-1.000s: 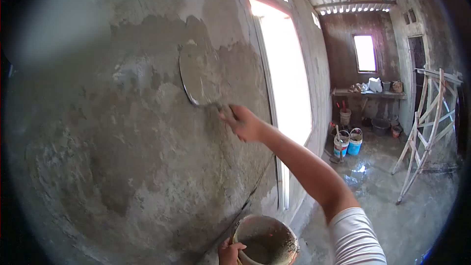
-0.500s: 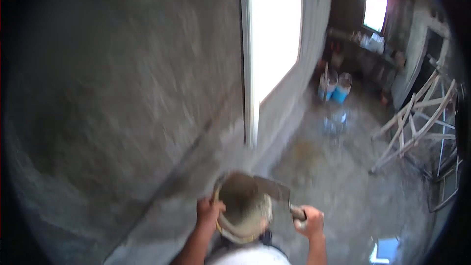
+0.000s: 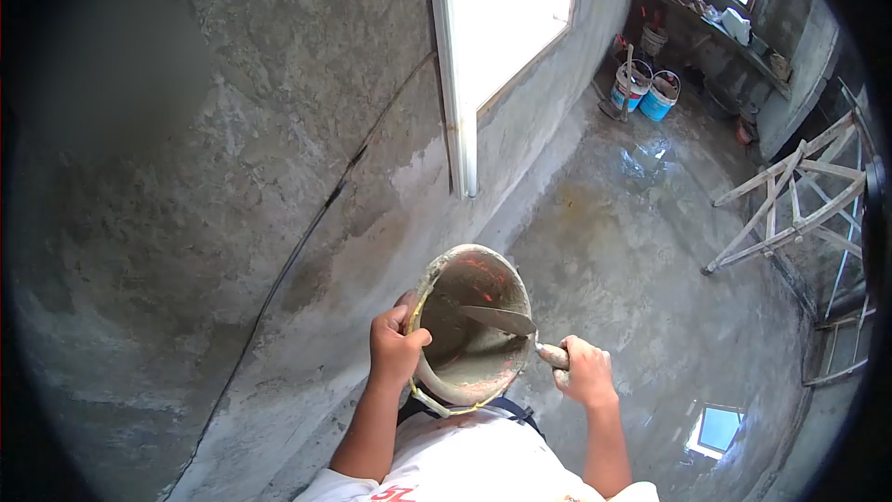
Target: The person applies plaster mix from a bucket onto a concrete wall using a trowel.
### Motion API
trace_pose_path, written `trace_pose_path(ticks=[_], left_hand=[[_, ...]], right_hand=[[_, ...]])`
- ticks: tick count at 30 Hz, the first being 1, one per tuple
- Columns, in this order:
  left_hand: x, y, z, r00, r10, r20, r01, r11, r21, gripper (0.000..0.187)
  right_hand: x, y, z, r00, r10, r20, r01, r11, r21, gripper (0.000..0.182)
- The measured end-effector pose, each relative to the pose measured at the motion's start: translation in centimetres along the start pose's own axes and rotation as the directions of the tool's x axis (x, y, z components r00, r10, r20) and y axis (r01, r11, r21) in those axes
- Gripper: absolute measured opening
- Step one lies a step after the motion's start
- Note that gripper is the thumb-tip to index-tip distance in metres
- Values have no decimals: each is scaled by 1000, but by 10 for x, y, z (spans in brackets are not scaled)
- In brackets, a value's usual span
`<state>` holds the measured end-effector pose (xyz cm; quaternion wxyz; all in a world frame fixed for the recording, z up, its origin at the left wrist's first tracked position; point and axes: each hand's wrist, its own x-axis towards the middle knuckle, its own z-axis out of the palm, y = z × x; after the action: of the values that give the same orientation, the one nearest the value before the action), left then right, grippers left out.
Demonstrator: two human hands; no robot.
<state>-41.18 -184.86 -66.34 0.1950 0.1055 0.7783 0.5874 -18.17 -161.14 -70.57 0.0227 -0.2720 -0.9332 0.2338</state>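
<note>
Held close to the front of my body is a plaster-smeared bucket (image 3: pixel 509 281), tilted so that its inside shows. Wet grey mortar (image 3: pixel 478 367) coats the lower part of it. My left hand (image 3: pixel 398 349) grips the bucket's left rim, thumb over the edge, beside the yellowish wire handle (image 3: pixel 429 400). In my right hand (image 3: pixel 587 372) is a trowel (image 3: pixel 502 318), fingers wrapped round its grip at the bucket's right side. The blade reaches over the right rim into the bucket's mouth.
A rough plastered wall (image 3: pixel 279 130) with a black cable (image 3: pixel 307 232) rises on the left, beside a bright window (image 3: pixel 506 19). Blue-and-white buckets (image 3: pixel 660 98) and a hoe-like tool (image 3: pixel 627 84) stand at the back. A wooden trestle (image 3: pixel 790 200) is on the right; the concrete floor (image 3: pixel 613 288) has wet patches.
The view has tipped downward, showing more of the bucket's inside. The trowel blade has moved from the bucket's right edge to lie within its mouth. Both hands keep their grips.
</note>
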Motion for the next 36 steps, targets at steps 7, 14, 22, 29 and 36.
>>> trace_pose_path(ticks=[7, 14, 22, 29, 36], left_hand=[[21, 4, -3, 1000, -18, -5, 18, 999, -35, 22], [41, 4, -16, 999, 36, 24, -37, 999, 23, 21], [69, 19, -22, 989, 109, 99, -110, 994, -1, 16], [81, 44, -13, 957, 260, 126, -269, 961, 58, 8], [82, 37, 6, 973, 179, 147, -199, 970, 142, 12]], right_hand=[[8, -18, 0, 995, 80, 51, -81, 997, 17, 32], [33, -54, -17, 994, 112, 2, -112, 987, 112, 29], [56, -63, -51, 981, 75, 178, -79, 997, 13, 38], [97, -50, -93, 954, -122, 273, 168, 974, -152, 32], [143, -46, -118, 867, -415, 275, 497, 752, -433, 27]])
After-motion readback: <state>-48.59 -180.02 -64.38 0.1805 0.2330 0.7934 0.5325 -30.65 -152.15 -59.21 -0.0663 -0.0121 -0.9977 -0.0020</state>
